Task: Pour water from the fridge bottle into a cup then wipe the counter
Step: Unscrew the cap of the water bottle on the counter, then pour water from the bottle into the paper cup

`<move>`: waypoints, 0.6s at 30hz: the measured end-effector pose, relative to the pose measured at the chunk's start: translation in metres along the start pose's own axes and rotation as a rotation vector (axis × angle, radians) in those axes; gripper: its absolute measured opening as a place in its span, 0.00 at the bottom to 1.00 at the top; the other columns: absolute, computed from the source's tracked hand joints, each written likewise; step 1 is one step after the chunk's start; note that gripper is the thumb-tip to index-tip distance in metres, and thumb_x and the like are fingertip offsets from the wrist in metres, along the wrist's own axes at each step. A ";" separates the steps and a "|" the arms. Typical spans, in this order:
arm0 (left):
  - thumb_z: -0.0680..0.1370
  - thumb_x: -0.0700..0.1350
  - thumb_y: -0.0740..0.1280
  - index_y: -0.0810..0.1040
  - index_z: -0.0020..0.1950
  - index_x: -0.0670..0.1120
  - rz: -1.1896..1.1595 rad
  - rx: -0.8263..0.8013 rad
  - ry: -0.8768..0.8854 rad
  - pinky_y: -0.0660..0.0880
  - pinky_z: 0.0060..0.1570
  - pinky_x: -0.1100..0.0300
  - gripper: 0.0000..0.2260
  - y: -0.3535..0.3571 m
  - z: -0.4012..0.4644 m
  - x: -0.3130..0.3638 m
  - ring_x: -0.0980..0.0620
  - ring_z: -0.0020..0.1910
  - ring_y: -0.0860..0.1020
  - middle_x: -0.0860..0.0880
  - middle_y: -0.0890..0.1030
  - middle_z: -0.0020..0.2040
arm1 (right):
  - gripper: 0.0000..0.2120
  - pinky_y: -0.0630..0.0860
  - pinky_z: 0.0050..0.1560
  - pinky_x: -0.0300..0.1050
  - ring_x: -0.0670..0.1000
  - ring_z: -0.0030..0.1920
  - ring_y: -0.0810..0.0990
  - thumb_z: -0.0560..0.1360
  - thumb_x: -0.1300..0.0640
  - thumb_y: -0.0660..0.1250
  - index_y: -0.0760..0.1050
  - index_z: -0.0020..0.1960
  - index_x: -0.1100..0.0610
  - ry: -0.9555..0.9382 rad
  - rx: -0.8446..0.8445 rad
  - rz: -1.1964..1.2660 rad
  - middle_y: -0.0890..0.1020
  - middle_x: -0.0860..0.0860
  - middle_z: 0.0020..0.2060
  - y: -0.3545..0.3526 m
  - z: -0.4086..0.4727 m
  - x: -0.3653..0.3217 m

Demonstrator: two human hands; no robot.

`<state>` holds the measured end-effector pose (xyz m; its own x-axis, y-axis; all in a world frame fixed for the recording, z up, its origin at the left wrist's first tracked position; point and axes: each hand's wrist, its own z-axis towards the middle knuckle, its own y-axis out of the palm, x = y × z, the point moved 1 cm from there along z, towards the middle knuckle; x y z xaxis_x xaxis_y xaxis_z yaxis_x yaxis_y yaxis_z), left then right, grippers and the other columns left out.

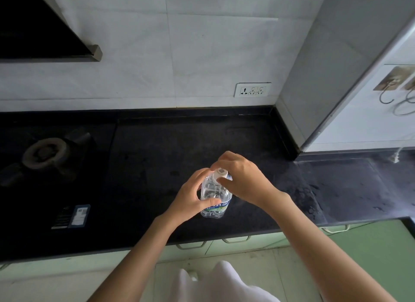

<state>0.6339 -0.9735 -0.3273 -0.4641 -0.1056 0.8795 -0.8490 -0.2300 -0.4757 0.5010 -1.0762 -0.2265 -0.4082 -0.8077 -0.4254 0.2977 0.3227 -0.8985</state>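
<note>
A clear plastic water bottle (215, 202) with a blue and green label stands upright on the black counter (157, 157) near its front edge. My left hand (189, 198) grips the bottle's body from the left, thumb across the front. My right hand (242, 178) comes in from the right and pinches the white cap (221, 173) on top with thumb and fingers. No cup and no cloth are in view.
A gas burner (45, 154) sits on the hob at the left. A small dark packet (71, 216) lies on the counter left of the bottle. A wall socket (252, 89) is behind, hooks (390, 86) hang at the right, and green drawers (224, 243) run below.
</note>
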 end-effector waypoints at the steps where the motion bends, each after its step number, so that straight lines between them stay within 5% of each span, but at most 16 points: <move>1: 0.71 0.49 0.76 0.62 0.69 0.63 -0.006 -0.002 0.005 0.68 0.55 0.76 0.33 0.000 0.000 0.000 0.69 0.65 0.66 0.64 0.66 0.68 | 0.13 0.78 0.45 0.44 0.46 0.47 0.77 0.73 0.61 0.69 0.79 0.56 0.50 -0.011 0.003 0.024 0.77 0.45 0.52 -0.003 -0.001 0.000; 9: 0.70 0.48 0.76 0.66 0.71 0.59 -0.050 -0.002 0.033 0.73 0.63 0.60 0.32 0.001 0.000 0.001 0.61 0.68 0.68 0.60 0.67 0.69 | 0.13 0.80 0.48 0.42 0.46 0.45 0.82 0.68 0.60 0.76 0.81 0.51 0.53 0.155 0.237 0.360 0.80 0.45 0.47 -0.005 -0.036 0.049; 15: 0.69 0.46 0.77 0.68 0.70 0.54 -0.075 0.023 0.046 0.73 0.64 0.52 0.32 0.002 -0.001 0.003 0.58 0.68 0.69 0.59 0.69 0.68 | 0.13 0.75 0.43 0.27 0.42 0.42 0.81 0.68 0.62 0.76 0.81 0.51 0.54 0.492 0.350 0.446 0.80 0.48 0.43 0.048 -0.086 0.100; 18: 0.69 0.47 0.77 0.68 0.70 0.54 -0.079 0.024 0.037 0.74 0.64 0.51 0.32 0.002 -0.002 0.003 0.58 0.68 0.69 0.60 0.69 0.68 | 0.12 0.78 0.47 0.36 0.43 0.43 0.82 0.67 0.59 0.77 0.81 0.47 0.47 0.680 0.359 0.473 0.80 0.45 0.42 0.077 -0.103 0.122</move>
<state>0.6301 -0.9726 -0.3253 -0.4057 -0.0501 0.9126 -0.8772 -0.2594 -0.4041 0.3851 -1.0992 -0.3583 -0.5626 -0.1269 -0.8169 0.7692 0.2819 -0.5735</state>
